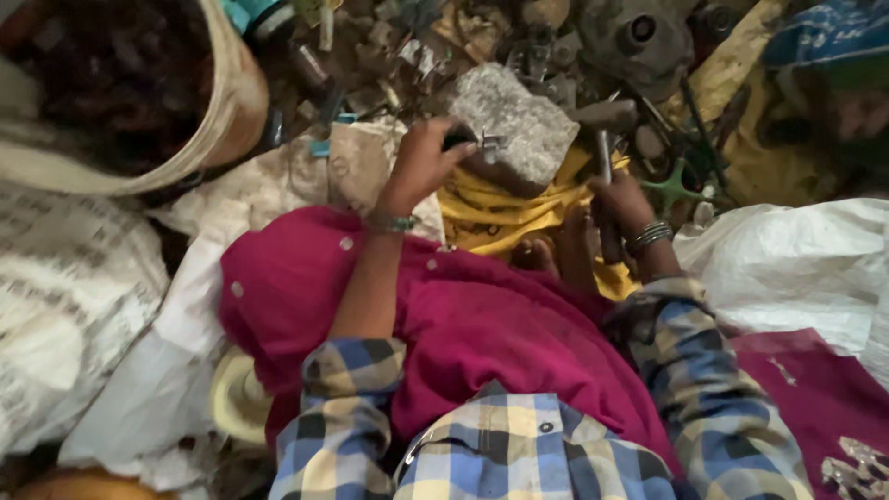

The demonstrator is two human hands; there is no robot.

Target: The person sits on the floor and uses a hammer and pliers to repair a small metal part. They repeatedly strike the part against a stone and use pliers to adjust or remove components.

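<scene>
My left hand (423,163) grips a small metal part (485,143) and presses it against the top of a grey stone block (519,120). My right hand (619,206) is closed around the handle of a hammer (604,125), whose metal head hangs just right of the stone. The stone rests on a yellow cloth (482,215) in front of my knees, which are covered by magenta fabric (482,315). Bangles sit on both wrists, and my sleeves are blue and yellow plaid.
A heap of scrap metal parts (556,37) lies beyond the stone. A round basket (222,93) with dark pieces stands at the upper left. White woven sacks (787,259) lie at both sides. Another person in blue cloth (833,56) sits at the upper right.
</scene>
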